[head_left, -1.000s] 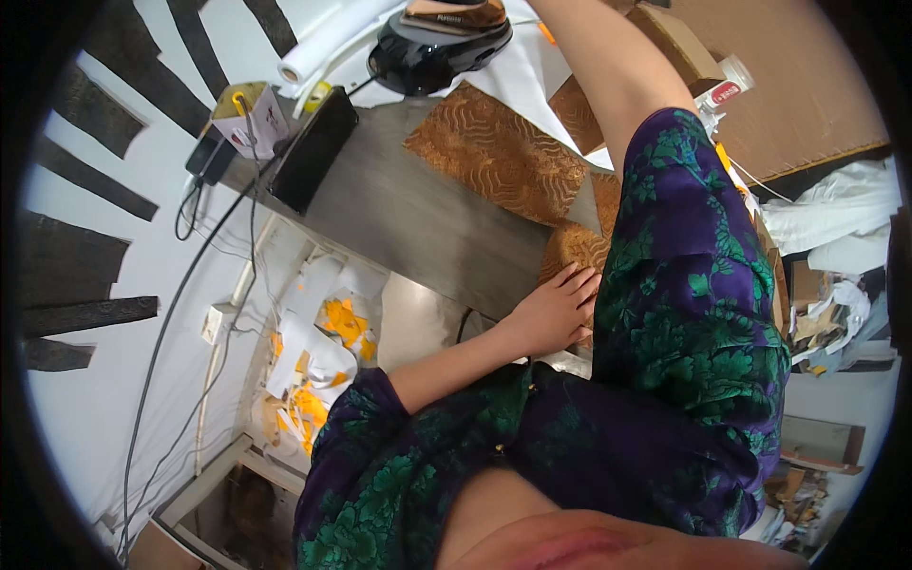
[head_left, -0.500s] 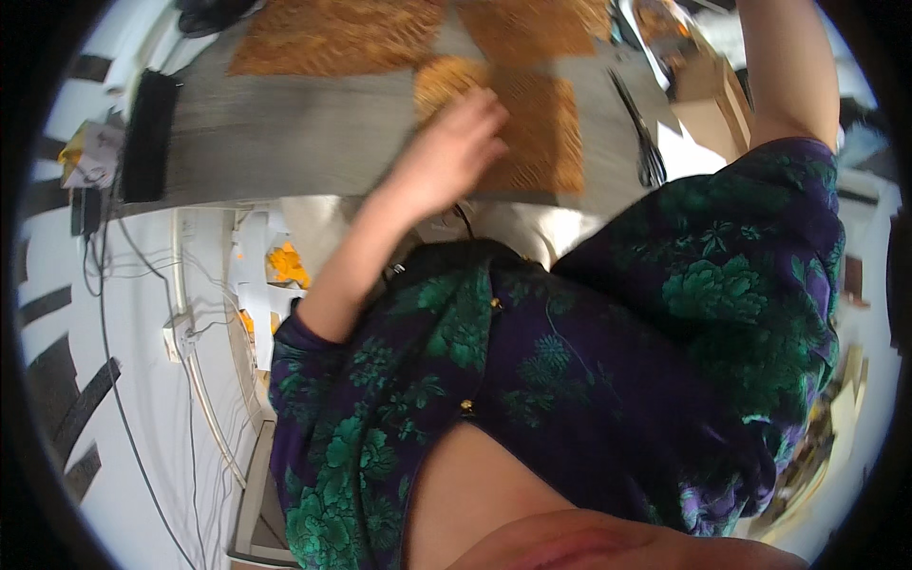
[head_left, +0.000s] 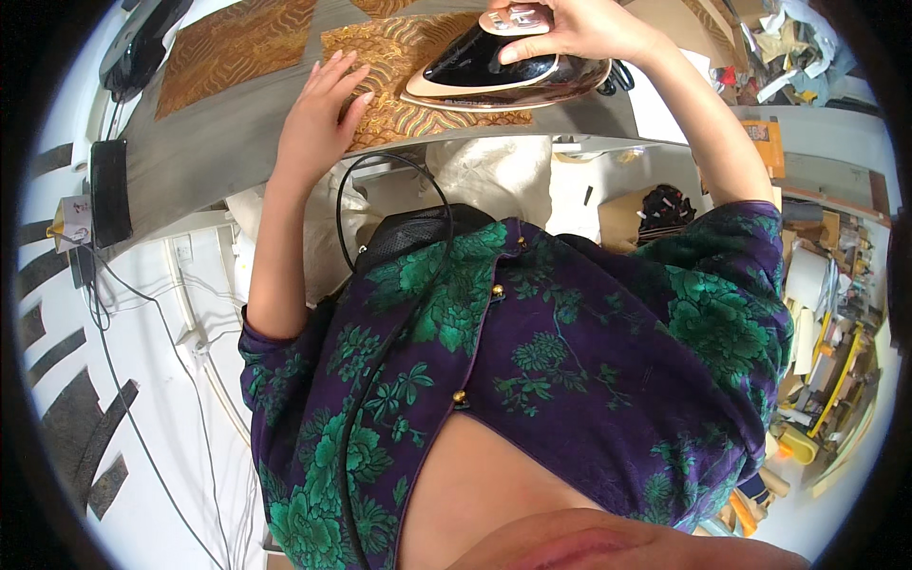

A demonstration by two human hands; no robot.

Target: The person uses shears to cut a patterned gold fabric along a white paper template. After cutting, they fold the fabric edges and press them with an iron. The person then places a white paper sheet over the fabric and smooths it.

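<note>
At upper left, a flat, brown-gold patterned fabric piece (head_left: pixel 237 52) is left uncovered. At upper centre, a gold wave-patterned fabric piece (head_left: pixel 391 57) is touched by the left hand (head_left: pixel 323 123), fingers slightly spread; rightward, a black, copper-trimmed iron (head_left: pixel 475 66) is gripped by the right hand (head_left: pixel 598 27). Ironing seems unfinished; sole contact is hardly discernible.
</note>
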